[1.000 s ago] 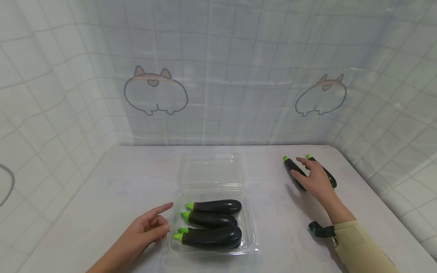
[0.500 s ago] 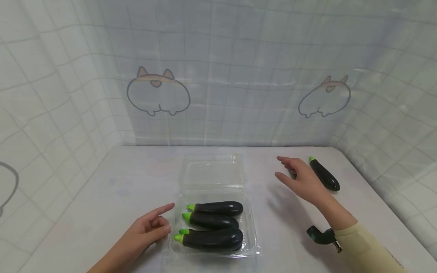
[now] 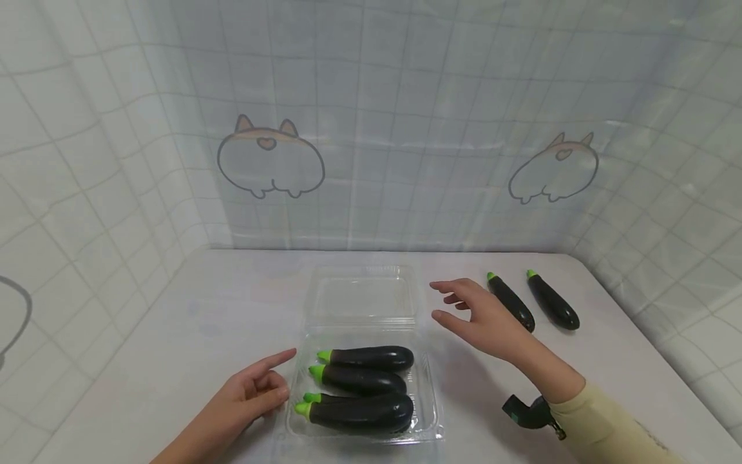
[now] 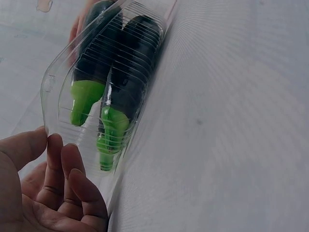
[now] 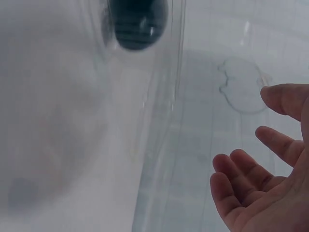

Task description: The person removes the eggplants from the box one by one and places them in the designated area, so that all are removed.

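Note:
A clear plastic clamshell box (image 3: 427,412) lies with its lid (image 3: 359,270) folded back on the table. Several dark eggplants (image 3: 362,412) with bright green stems lie side by side in its base. At the box's left side, my left hand (image 3: 246,393) pinches the rim between thumb and fingertips, as the left wrist view shows at the rim's corner (image 4: 46,104). My right hand (image 3: 481,322) is in the air right of the lid, fingers spread and loosely bent, holding nothing. Behind it on the table are two more eggplants, one nearer (image 3: 513,303) and one farther right (image 3: 553,301).
A black wrist-worn device (image 3: 527,412) sticks out beside the right sleeve (image 3: 603,419). White grid-patterned curtain walls (image 3: 406,161) enclose the table (image 3: 220,309) at the back and both sides.
My right hand has moved left, away from the two loose eggplants toward the box, with nothing in it. Both eggplants stay on the table. My left hand holds still.

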